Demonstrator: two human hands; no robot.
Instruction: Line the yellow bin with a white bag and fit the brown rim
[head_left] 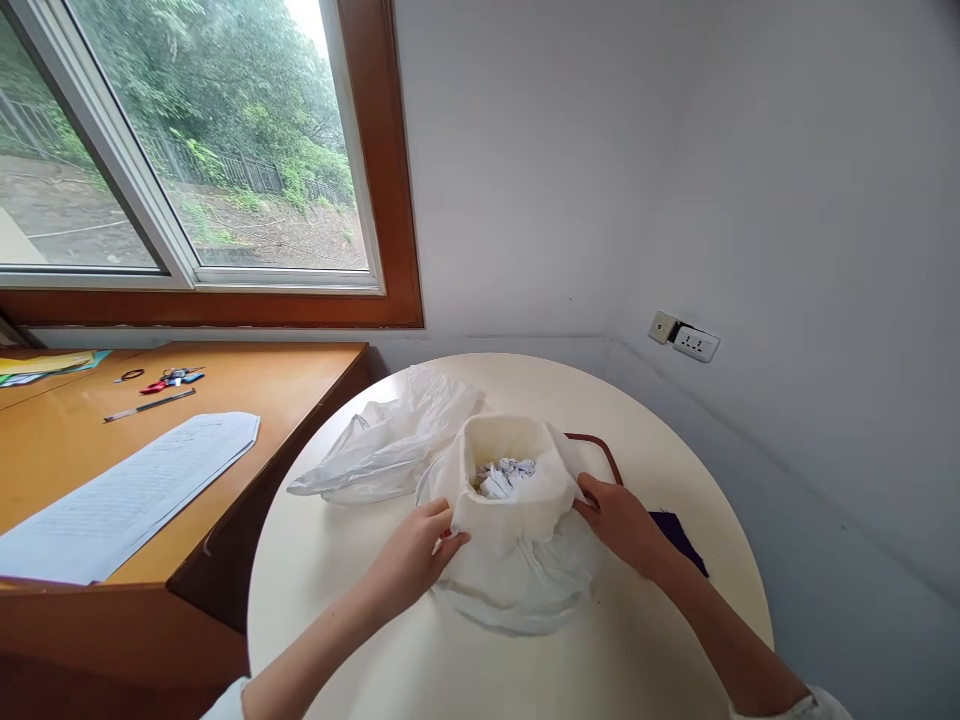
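Note:
A small cream bin stands upright on the round table, with crumpled paper inside it. A thin white plastic bag is folded over the bin's rim and hangs loosely around its outside. My left hand pinches the bag's edge at the near left of the bin. On the right side, my right hand grips the bag's edge between thumb and fingers. Behind my right hand, a reddish-brown curved handle or strip lies partly hidden by the bag.
Another white plastic bag lies spread at the table's back left. A dark purple cloth is by my right forearm. The wooden desk holds papers, a pen and keys.

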